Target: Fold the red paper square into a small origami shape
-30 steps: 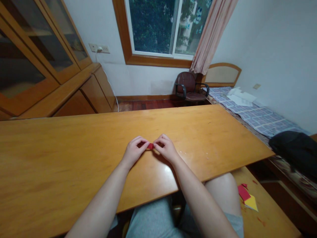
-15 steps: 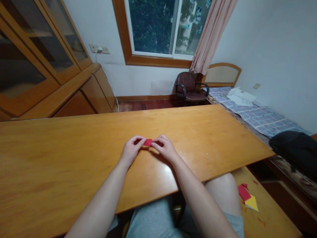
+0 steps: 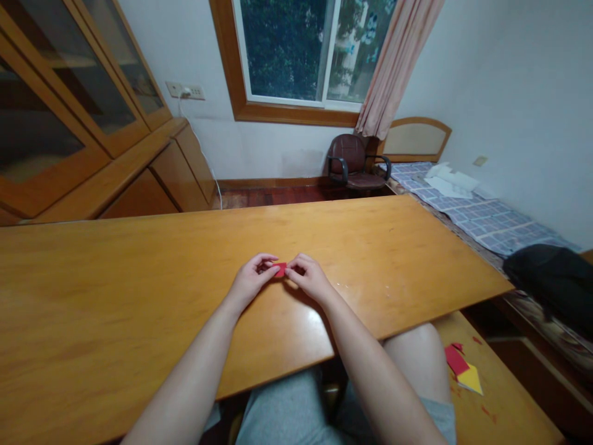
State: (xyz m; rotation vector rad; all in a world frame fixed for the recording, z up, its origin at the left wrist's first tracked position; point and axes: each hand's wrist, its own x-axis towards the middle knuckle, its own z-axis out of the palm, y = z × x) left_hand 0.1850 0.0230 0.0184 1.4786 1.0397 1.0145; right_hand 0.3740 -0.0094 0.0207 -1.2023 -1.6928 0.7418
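Between my two hands, just over the wooden table (image 3: pixel 139 290), is a small piece of red paper (image 3: pixel 280 270). My left hand (image 3: pixel 252 278) pinches its left side, the thumb lying across the front of it. The right edge is gripped by my right hand (image 3: pixel 308 275) between thumb and fingertips. Fingers cover part of the paper, so its folds cannot be made out.
Tiny pale scraps (image 3: pixel 343 285) lie on the tabletop to the right of my hands. On a lower wooden surface (image 3: pixel 509 408) at the right are red paper (image 3: pixel 456 360), yellow paper (image 3: pixel 471 379) and red shreds. A black bag (image 3: pixel 551 284) rests on the bed.
My left thumb has slid rightward over the red paper, covering more of it, and the left fingers have lifted and spread slightly. My right hand has barely shifted.
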